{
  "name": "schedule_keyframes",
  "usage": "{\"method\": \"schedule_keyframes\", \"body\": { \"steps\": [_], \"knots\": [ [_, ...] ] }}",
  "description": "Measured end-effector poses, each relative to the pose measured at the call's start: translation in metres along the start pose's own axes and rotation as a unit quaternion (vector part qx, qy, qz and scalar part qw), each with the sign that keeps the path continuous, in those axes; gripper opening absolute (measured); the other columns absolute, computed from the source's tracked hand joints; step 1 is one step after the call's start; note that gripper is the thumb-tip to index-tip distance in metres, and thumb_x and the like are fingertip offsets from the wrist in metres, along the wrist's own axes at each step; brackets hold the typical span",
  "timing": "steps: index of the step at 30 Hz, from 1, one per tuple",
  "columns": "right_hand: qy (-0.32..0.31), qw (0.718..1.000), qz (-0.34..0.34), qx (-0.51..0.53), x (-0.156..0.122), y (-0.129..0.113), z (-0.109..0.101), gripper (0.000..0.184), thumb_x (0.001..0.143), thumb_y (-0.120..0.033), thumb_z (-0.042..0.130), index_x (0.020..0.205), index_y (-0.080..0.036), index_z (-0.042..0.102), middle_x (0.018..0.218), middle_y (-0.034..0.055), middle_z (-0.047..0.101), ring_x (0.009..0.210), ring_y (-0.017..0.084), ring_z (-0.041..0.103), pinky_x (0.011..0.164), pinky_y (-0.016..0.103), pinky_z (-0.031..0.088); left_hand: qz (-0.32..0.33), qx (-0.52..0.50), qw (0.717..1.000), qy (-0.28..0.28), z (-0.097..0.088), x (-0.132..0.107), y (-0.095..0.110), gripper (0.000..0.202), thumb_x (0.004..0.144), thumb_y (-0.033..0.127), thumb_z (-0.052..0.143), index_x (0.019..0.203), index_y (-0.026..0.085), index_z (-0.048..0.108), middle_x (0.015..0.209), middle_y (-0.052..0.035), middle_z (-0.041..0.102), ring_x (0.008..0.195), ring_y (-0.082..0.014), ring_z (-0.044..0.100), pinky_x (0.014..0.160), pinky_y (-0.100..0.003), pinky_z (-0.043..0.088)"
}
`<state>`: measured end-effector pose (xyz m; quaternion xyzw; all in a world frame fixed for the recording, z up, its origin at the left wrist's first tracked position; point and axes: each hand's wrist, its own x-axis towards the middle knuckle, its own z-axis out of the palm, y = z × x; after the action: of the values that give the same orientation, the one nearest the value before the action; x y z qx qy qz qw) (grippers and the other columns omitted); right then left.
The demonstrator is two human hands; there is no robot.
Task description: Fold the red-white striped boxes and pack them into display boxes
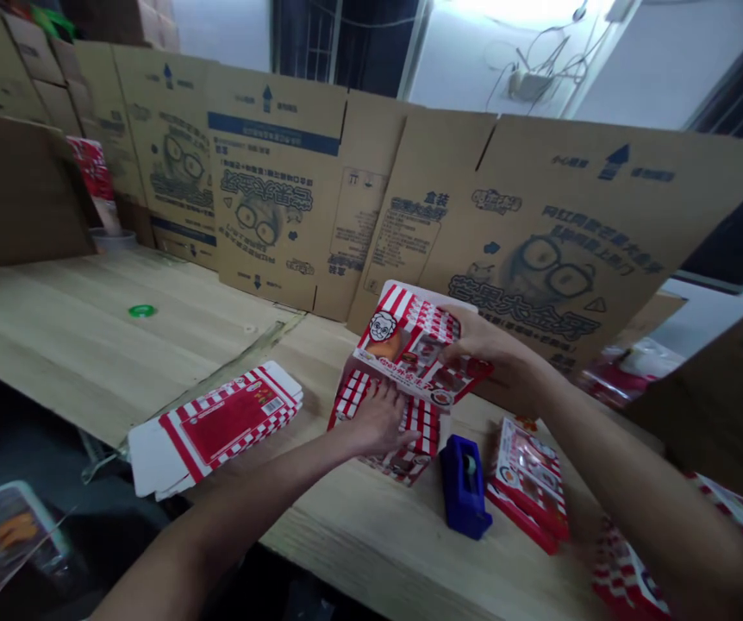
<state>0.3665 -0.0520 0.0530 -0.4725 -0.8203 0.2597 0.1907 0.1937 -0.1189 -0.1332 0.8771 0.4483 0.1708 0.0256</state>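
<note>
My right hand (475, 338) grips a red-and-white striped carton (403, 332) by its right end. This carton is tilted, with a clear window and a cartoon face printed on it. Directly below, my left hand (384, 421) lies with fingers spread on a second red-and-white checked carton (424, 431), partly covered by the hand and the upper carton. A blue tape dispenser (464, 496) stands just right of the lower carton. Farther right are red-and-white window cartons (530, 483), near my right forearm. To the left lies a stack of flattened red-and-white cartons (229, 424).
Tall cardboard panels (281, 198) stand along the back of the wooden table (74, 319). A green tape roll (142, 310) lies at the left. More checked cartons (627, 573) are at the lower right. A plastic bin (15, 535) sits below the table's left edge.
</note>
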Motion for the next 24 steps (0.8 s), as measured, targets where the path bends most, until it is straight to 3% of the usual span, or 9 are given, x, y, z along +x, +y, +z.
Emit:
{"method": "schedule_keyframes", "body": {
  "steps": [4,11,18,24],
  "knots": [
    [-0.079,0.995,0.025,0.058,0.03,0.03,0.007,0.062,0.05,-0.021,0.068,0.111,-0.017,0.059,0.092,0.0002,0.068,0.082,0.021,0.062,0.067,0.027,0.051,-0.018,0.047,0.999,-0.014,0.015,0.018,-0.01,0.074,0.088,0.062,0.038,0.126,0.0,0.05,0.131,-0.0281,0.052,0.126,-0.0375,0.045,0.104,-0.052,0.031],
    [-0.17,0.98,0.073,0.078,0.054,0.056,0.017,0.061,0.046,-0.023,0.069,0.106,-0.016,0.061,0.089,0.0011,0.071,0.081,0.023,0.064,0.063,0.028,0.051,-0.011,0.067,0.998,0.012,0.021,0.007,-0.008,0.074,0.09,0.062,0.034,0.121,-0.002,0.055,0.126,-0.0263,0.056,0.124,-0.0367,0.046,0.105,-0.045,0.032],
    [-0.139,0.988,0.06,0.04,0.056,0.066,0.021,0.058,0.046,-0.02,0.068,0.104,-0.016,0.061,0.092,0.0017,0.07,0.08,0.022,0.062,0.063,0.026,0.051,0.01,0.085,0.996,0.011,0.018,0.001,-0.01,0.078,0.091,0.061,0.034,0.13,-0.006,0.046,0.135,-0.0296,0.048,0.13,-0.0373,0.041,0.109,-0.046,0.026],
    [-0.103,0.994,0.037,0.005,0.051,0.067,0.025,0.055,0.049,-0.021,0.068,0.102,-0.015,0.061,0.09,0.0007,0.069,0.08,0.021,0.062,0.067,0.026,0.05,0.003,0.094,0.995,0.019,0.022,-0.002,-0.008,0.077,0.093,0.061,0.028,0.129,-0.004,0.049,0.134,-0.0287,0.05,0.131,-0.0364,0.041,0.109,-0.048,0.025]
  ]
}}
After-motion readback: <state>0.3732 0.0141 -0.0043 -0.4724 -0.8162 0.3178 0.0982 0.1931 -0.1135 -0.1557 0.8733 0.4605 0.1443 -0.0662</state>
